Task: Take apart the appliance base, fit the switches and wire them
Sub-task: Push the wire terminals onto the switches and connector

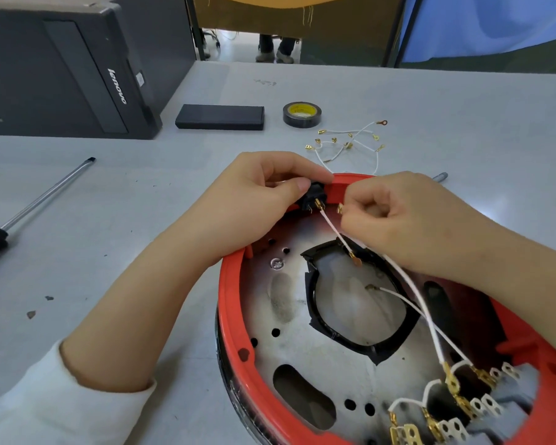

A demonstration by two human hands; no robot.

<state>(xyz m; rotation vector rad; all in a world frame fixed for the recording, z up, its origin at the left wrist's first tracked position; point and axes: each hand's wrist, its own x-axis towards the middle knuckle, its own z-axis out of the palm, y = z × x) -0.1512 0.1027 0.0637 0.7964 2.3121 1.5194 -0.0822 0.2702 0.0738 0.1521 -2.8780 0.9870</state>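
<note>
The red-rimmed appliance base [235,303] lies upside down before me, its metal plate and black-taped opening showing. My left hand [257,191] pinches a black rocker switch [312,195] seated in the far rim. One white wire [336,234] runs from a switch terminal down to a ring lug. My right hand [395,220] pinches a second white wire with a brass spade connector [341,208] held just right of the switch terminals. More white wires [430,329] lead to a terminal block [463,403] at the near right.
Spare white wires with brass connectors [350,141] lie beyond the base. A roll of black tape [301,114] and a flat black box [219,117] sit farther back. A screwdriver [42,197] lies at left, a computer tower [61,69] at far left.
</note>
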